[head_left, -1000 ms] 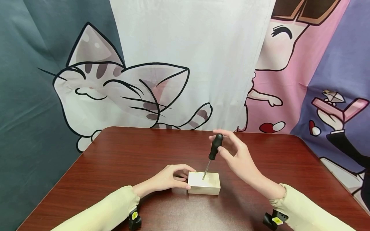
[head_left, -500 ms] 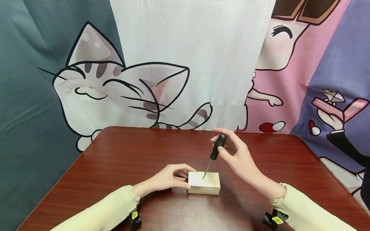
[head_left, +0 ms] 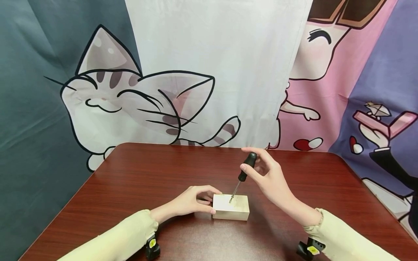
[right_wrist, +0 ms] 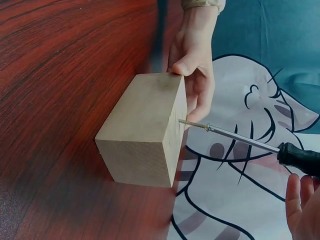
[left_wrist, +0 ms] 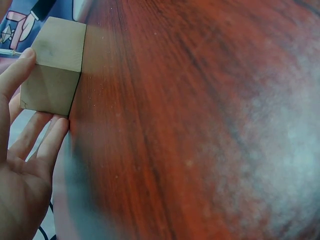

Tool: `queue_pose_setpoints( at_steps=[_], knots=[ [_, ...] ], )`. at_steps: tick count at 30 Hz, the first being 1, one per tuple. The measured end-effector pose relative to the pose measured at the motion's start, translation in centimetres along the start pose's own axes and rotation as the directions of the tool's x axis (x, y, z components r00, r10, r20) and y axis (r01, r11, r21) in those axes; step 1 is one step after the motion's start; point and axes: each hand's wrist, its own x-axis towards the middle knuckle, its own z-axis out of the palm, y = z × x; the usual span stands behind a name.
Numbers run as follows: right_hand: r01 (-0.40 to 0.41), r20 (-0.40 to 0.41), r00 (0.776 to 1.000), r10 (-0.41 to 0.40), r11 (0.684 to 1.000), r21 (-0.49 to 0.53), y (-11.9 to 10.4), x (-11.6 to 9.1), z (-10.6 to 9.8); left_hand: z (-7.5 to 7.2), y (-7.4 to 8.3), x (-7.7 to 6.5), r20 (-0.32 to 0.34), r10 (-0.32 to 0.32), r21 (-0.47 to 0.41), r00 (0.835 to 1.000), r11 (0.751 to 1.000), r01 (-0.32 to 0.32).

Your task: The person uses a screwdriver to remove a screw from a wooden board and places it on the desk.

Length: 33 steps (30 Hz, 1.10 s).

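Observation:
A pale wooden block (head_left: 230, 211) lies on the table, and my left hand (head_left: 191, 200) grips its left end between thumb and fingers. A brass-coloured screw (right_wrist: 194, 124) stands in the block's top face, part of its thread showing. The tip of a screwdriver (right_wrist: 245, 140) meets the screw head. My right hand (head_left: 269, 177) holds the screwdriver's black handle with thumb and fingers, some fingers hidden behind it. The screwdriver leans to the right in the head view. In the left wrist view, the left thumb (left_wrist: 22, 65) and fingertips press on the block.
The reddish-brown wooden table (head_left: 156, 163) stretches around the block, its far edge close to a cartoon-printed cloth backdrop (head_left: 209, 54). A small black device sits at each wrist, the left one (head_left: 152, 247) and the right one (head_left: 310, 249).
The screwdriver handle has tilted slightly to the right. My right thumb has shifted across the handle, and the fingers have moved a little. The left hand and block stay in place.

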Motion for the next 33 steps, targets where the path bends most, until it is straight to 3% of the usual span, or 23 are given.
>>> queue_pose_setpoints(
  at_steps=[13, 22, 33],
  knots=[
    [0.069, 0.045, 0.996, -0.075, 0.990, 0.123, 0.34, -0.09, -0.02, 0.09, -0.09, -0.07, -0.001, -0.011, 0.004, 1.000, 1.000, 0.011],
    [0.002, -0.022, 1.000, -0.002, 1.000, -0.009, 0.13, -0.13, -0.04, 0.12, -0.20, 0.07, -0.001, 0.000, 0.002, 1.000, 1.000, 0.000],
    [0.046, 0.050, 0.997, -0.050, 0.996, 0.074, 0.23, -0.06, -0.41, 0.13, -0.16, 0.00, -0.002, -0.013, 0.014, 1.000, 1.000, 0.013]
  ],
)
